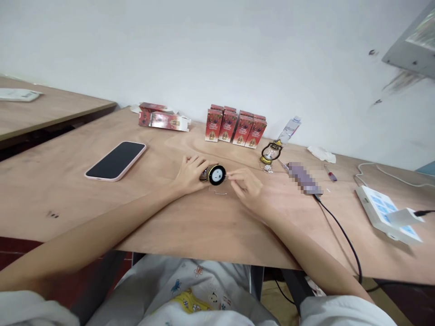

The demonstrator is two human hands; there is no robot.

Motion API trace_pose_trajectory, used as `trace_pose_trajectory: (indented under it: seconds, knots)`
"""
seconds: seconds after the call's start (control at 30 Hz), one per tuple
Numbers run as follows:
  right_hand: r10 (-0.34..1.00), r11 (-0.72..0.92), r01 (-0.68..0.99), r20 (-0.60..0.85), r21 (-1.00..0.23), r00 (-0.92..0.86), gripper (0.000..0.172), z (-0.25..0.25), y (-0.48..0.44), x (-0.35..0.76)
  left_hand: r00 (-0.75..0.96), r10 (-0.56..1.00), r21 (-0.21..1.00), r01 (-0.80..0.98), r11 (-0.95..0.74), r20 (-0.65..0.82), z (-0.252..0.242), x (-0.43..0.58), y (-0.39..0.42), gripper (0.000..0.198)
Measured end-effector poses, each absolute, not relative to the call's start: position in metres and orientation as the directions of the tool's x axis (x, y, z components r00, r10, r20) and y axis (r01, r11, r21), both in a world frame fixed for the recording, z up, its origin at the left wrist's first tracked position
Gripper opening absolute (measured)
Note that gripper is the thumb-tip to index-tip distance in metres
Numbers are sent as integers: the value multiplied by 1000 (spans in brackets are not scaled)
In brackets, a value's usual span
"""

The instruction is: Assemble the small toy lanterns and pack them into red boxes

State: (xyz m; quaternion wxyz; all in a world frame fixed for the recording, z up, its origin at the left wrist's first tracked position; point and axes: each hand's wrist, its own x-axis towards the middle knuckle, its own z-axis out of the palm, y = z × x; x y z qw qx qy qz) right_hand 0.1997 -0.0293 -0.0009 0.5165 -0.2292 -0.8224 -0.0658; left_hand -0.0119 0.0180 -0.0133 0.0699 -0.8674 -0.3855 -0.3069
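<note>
I had the left hand [192, 174] closed around the small lantern [216, 175], its round base turned toward the head camera, lying between both hands just above the table [190, 226] or on it, couldn't tell which. My right hand [248, 184] sat just right of the base, fingertips pinched on a thin piece [228, 175] too small for me to identify. A bent wire [218, 192] lay just below the lantern, near both hands.

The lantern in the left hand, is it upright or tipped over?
Tipped: the left hand holds the lantern with its round base facing the viewer, not down.
</note>
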Motion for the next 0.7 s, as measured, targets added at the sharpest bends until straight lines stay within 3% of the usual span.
trace_pose_trajectory:
  seconds: [0.2, 0.7]
  knots:
    - [224, 926, 368, 902, -79, -370, 22, -16, -29, 191, 516, 624, 121, 706, -698, 587, -14, -10, 17, 41]
    - [234, 910, 409, 899, -69, -369, 17, -28, -25, 188, 554, 603, 92, 688, -720, 574, -14, -8, 15, 43]
